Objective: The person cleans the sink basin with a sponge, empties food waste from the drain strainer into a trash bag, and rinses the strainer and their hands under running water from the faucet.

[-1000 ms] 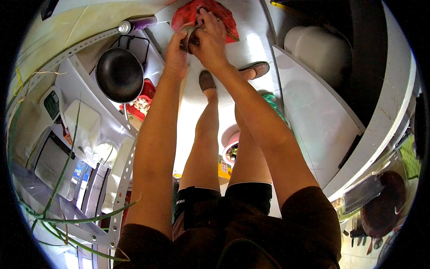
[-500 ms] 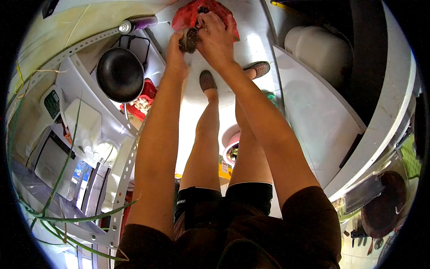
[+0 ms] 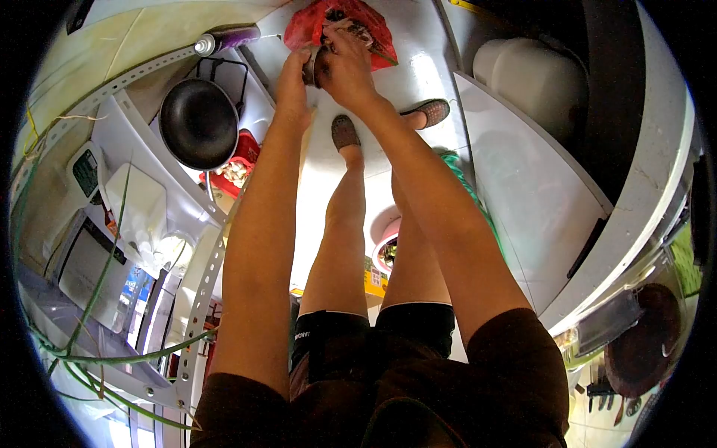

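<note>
A small, round, dark container (image 3: 311, 69) is between my two hands above the counter. My left hand (image 3: 293, 73) is wrapped round its left side. From the right, my right hand (image 3: 348, 69) covers part of the container with bent fingers; what they pinch, if anything, is hidden. Just behind the hands lies an open red plastic bag (image 3: 302, 26) with dark and pale brown bits in it, too small to name. My right fingertips overlap the mouth of this bag.
A black frying pan (image 3: 199, 124) stands on the left, near a spray can (image 3: 226, 39). Below the pan sits a red bag of pale bulbs (image 3: 235, 172). A pink basin (image 3: 385, 243) is on the floor by my legs. Long green stalks (image 3: 127, 358) hang at lower left.
My right hand has shifted slightly left and down, over the container's dark speckled face. The container has turned and shows less. More of the red bag's contents is visible.
</note>
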Demonstrator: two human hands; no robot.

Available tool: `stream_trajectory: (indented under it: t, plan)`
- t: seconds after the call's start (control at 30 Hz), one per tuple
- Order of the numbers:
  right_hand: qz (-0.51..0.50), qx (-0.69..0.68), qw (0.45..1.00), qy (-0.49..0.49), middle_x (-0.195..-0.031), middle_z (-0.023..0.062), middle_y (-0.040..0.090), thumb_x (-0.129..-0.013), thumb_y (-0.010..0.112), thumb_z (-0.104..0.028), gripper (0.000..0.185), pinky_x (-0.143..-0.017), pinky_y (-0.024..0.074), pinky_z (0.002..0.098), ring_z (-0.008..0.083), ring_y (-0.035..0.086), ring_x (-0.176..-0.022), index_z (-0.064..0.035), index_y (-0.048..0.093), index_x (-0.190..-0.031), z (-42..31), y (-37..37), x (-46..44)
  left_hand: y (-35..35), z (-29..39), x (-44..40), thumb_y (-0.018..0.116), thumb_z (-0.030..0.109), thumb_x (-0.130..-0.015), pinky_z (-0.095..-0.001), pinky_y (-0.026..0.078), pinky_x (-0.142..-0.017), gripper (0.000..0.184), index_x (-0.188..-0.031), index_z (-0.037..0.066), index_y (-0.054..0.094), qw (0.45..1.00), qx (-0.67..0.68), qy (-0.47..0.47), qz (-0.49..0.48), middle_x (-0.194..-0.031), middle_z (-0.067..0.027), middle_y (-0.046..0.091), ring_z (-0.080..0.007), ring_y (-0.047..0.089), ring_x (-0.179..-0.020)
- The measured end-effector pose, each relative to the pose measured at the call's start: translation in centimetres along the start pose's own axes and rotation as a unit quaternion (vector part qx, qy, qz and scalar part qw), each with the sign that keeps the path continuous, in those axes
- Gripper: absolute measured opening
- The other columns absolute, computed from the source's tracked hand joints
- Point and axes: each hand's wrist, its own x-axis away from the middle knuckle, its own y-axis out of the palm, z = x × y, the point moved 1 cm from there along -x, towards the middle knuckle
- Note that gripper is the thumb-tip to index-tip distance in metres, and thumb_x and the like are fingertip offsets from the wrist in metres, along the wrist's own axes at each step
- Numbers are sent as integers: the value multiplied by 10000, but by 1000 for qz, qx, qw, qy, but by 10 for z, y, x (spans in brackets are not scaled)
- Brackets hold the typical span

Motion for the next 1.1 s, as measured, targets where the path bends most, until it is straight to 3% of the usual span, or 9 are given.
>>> stream_trajectory:
  t: [0.2,0.3,0.4,0.5,0.6,0.7,0.8,1.0,1.1]
  plan:
    - [77,88,993,17,-1255,112,507,-697,693,-127,231,-1032,264,497,285,418,-1226,-81,667,-921,6,-8,5,1,0,-3,532,361,-870,-310,398,-858,431,-1194,79,566,1000,-23,10,19,-1055,-41,607,-167,544,-951]
    - [80,24,996,43,-1172,92,556,-728,685,-141,198,-1013,266,526,299,476,-1150,-91,662,-918,16,-7,8,5,7,2,532,369,-864,-317,389,-880,453,-1216,85,554,999,8,-17,37,-1073,-40,603,-168,539,-978]
    - [13,-71,986,148,-1058,102,615,-746,692,-246,210,-961,337,512,308,549,-1040,-83,674,-878,19,-5,10,9,10,7,524,347,-853,-319,395,-876,433,-1204,95,557,999,22,-7,27,-1062,-38,603,-170,540,-973]
    - [27,-152,983,99,-1015,113,626,-771,682,-255,236,-895,408,478,315,569,-998,-67,659,-910,30,13,8,7,6,1,512,290,-838,-311,413,-849,400,-1190,108,562,999,22,29,-4,-1041,-34,599,-167,541,-944]
    - [-20,-97,992,78,-1050,124,622,-793,663,-254,271,-859,443,447,318,562,-1016,-50,647,-971,33,19,8,4,0,-4,514,269,-831,-302,387,-897,461,-1262,106,527,997,8,64,-39,-1113,-41,584,-163,524,-1005]
    - [12,-90,992,84,-1073,143,613,-807,647,-256,288,-872,436,451,320,559,-1029,-38,641,-996,31,24,7,7,2,-3,518,265,-825,-295,371,-919,499,-1297,104,503,996,7,70,-50,-1153,-46,570,-164,508,-1040]
    - [-18,-133,979,153,-1085,155,605,-820,630,-240,272,-883,427,461,329,544,-1060,-22,643,-981,26,15,9,8,7,-4,519,268,-820,-295,368,-928,512,-1303,102,493,996,2,73,-52,-1155,-50,567,-168,504,-1049]
    - [70,-44,996,33,-1105,154,583,-829,612,-136,160,-891,424,430,356,541,-1026,-10,657,-917,23,8,16,5,10,-10,533,259,-860,-311,382,-926,512,-1324,54,460,996,9,84,-10,-1166,-76,557,-186,517,-1034]
    - [133,-35,989,51,-1092,121,565,-778,656,-170,142,-863,429,434,330,533,-994,-57,667,-864,20,2,15,0,9,-12,549,269,-852,-309,399,-902,524,-1318,48,459,995,-11,94,40,-1140,-76,561,-188,527,-1007]
